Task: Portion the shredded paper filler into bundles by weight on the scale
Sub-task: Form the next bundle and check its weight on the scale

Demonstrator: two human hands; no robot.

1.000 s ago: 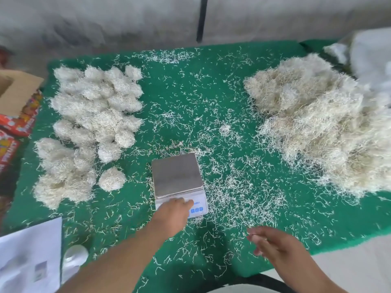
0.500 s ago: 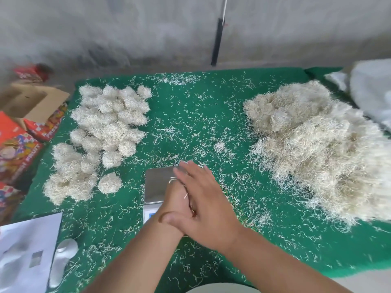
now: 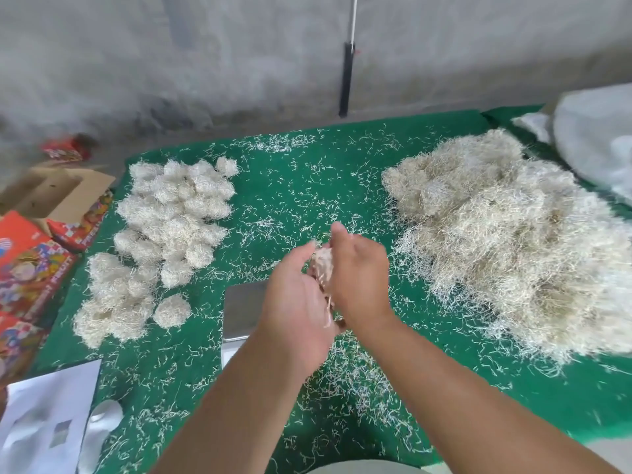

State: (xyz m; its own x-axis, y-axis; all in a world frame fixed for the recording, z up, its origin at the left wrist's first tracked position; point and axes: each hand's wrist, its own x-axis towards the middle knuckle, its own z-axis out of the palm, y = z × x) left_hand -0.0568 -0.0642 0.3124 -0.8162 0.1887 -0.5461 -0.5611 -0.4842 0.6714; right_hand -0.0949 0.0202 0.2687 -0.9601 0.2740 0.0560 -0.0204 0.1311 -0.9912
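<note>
Pale shredded paper [image 3: 321,266] is being cupped between both hands, left hand [image 3: 297,302] and right hand [image 3: 359,271] curling round a small clump, just above the scale [image 3: 241,307].

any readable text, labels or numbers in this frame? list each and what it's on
Nothing reads with certainty.
Colourful boxes at the left edge: large printed letters, too blurred to read.
Red packet by the wall: print blurred.
White sheet at lower left: a small grey patch, no legible text.
Scale: display and buttons hidden behind the left hand and forearm.
</note>
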